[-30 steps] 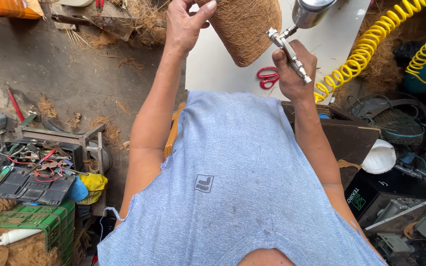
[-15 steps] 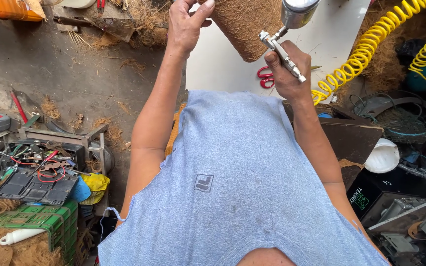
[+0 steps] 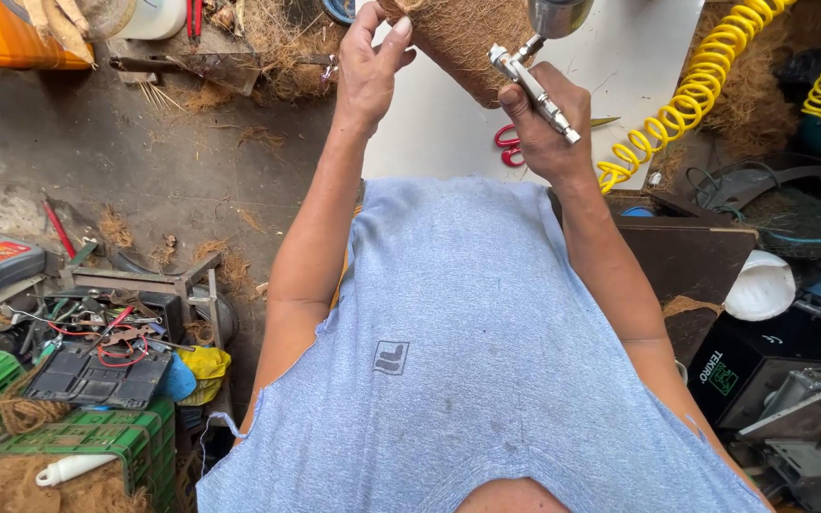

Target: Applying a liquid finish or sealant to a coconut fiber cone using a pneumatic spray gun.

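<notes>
The left hand (image 3: pixel 370 66) grips the near side of a brown coir-fibre cone (image 3: pixel 458 43), fingers closed around its rough wall, and holds it raised above the white tabletop (image 3: pixel 639 66); the upper part of the cone is cut off by the frame edge. The right hand (image 3: pixel 545 128) is closed around a metal airbrush (image 3: pixel 531 81), index finger resting on top of the barrel, with the nozzle end pointing at the cone and close to its surface; contact cannot be confirmed. A metal cup (image 3: pixel 558 14) sits on top of the airbrush. A yellow coiled hose (image 3: pixel 705 90) runs across the tabletop on the right side. Red-handled scissors (image 3: pixel 508 147) lie on the tabletop, partly hidden behind the right hand. The step in hand appears to be spray application onto the cone's fibre surface. The next move probably calls for a steady nozzle stand-off while the left hand rotates the cone to present uncoated fibre, keeping its fingers out of the spray path.
</notes>
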